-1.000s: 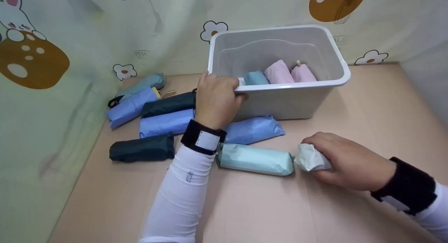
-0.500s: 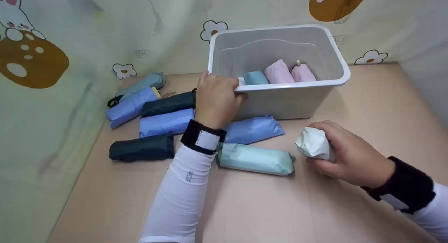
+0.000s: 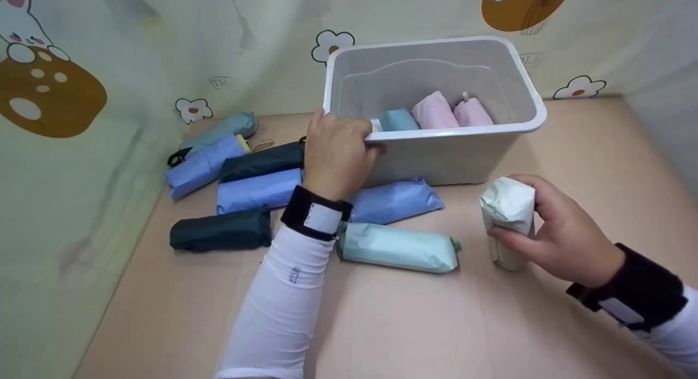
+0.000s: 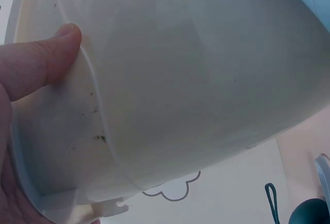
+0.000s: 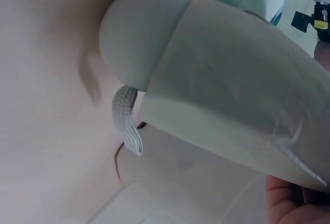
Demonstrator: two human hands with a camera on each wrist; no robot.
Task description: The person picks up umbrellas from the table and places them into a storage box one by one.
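My left hand [image 3: 339, 155] grips the front left corner of the white bin's rim [image 3: 447, 133]; its thumb [image 4: 54, 59] presses the wall in the left wrist view. My right hand [image 3: 570, 232] holds a pale green folded umbrella [image 3: 508, 202] in its sleeve, nearly upright over the table, right of the bin's front. In the right wrist view the umbrella's rounded handle end [image 5: 142, 38] and grey wrist strap [image 5: 125, 121] point toward the table. A mint folded umbrella [image 3: 401, 248] lies left of it. Inside the bin are a teal bundle [image 3: 399, 121] and two pink bundles [image 3: 435, 112].
A blue folded umbrella [image 3: 395, 200] lies before the bin. Left of my left arm lie several more: dark ones [image 3: 221, 230], blue ones [image 3: 259, 191] and a grey-green one [image 3: 223, 132]. A printed curtain [image 3: 262, 52] hangs behind and left of the table [image 3: 403, 324].
My right hand has lifted and moved slightly right, tilting the pale green umbrella up from low beside the mint one to nearly upright. The left hand keeps its place on the rim.
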